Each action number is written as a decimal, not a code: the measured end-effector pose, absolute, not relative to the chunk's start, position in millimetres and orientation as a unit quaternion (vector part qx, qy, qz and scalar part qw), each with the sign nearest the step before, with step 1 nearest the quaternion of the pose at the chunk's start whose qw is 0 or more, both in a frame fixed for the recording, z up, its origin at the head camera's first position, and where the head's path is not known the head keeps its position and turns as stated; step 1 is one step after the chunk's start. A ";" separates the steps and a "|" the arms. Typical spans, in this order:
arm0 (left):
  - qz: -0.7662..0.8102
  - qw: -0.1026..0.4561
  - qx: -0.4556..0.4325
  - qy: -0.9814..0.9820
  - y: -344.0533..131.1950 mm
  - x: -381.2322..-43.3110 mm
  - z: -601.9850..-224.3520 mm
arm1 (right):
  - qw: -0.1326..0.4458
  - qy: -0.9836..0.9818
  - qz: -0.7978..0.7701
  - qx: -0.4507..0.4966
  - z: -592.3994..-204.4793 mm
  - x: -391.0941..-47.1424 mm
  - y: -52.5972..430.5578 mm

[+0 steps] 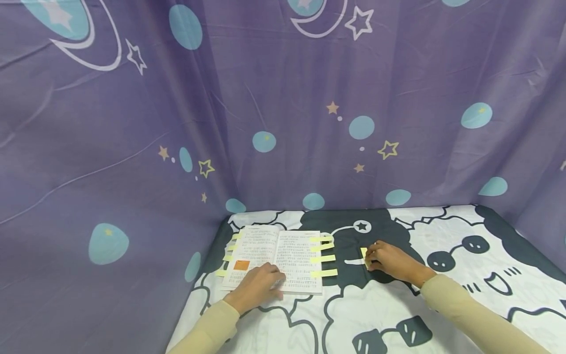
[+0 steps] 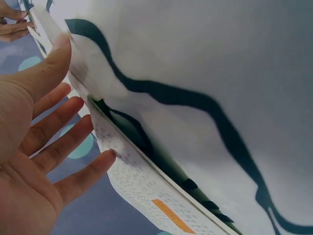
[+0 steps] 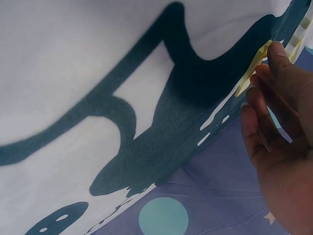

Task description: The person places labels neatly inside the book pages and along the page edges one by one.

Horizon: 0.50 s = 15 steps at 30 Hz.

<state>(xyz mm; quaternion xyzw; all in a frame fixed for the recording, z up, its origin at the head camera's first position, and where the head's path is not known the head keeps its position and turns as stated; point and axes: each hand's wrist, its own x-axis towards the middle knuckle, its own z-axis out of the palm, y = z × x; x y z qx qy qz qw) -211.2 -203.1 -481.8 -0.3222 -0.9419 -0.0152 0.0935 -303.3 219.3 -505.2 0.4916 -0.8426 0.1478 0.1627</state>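
Observation:
An open book (image 1: 296, 275) lies on the patterned cloth, its pages printed with small text. Yellow sticky tabs (image 1: 327, 258) stick out past its right edge, several more past its left, and an orange sticky note (image 1: 240, 265) is on the left page. My left hand (image 1: 260, 285) is over the book's lower part; the left wrist view has its fingers (image 2: 63, 142) extended and spread, holding nothing. Right of the book, my right hand (image 1: 391, 260) pinches a yellow sticky note (image 3: 252, 71) between thumb and fingertips, close over the dark part of the cloth.
A black and white cartoon-print cloth (image 1: 305, 319) covers the table under the book. Purple curtains (image 1: 283, 98) with stars and moons hang behind the table and along both sides.

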 end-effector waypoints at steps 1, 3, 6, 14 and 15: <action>-0.010 0.094 -0.322 -0.942 -203.1 -211.3 -482.3 | 0.167 -0.840 0.149 0.494 -505.6 -303.5 219.2; -0.004 0.102 -0.324 -0.940 -203.2 -211.8 -484.1 | 0.175 -0.835 0.150 0.499 -506.3 -304.0 219.1; -0.005 0.118 -0.326 -0.938 -203.3 -212.4 -486.2 | 0.186 -0.830 0.151 0.504 -508.1 -305.1 219.1; -0.026 0.126 -0.331 -0.935 -203.4 -212.2 -483.8 | 0.171 -0.842 0.151 0.490 -510.0 -304.6 219.6; -0.029 0.123 -0.332 -0.935 -203.6 -212.1 -482.9 | 0.170 -0.842 0.152 0.489 -509.7 -304.4 219.7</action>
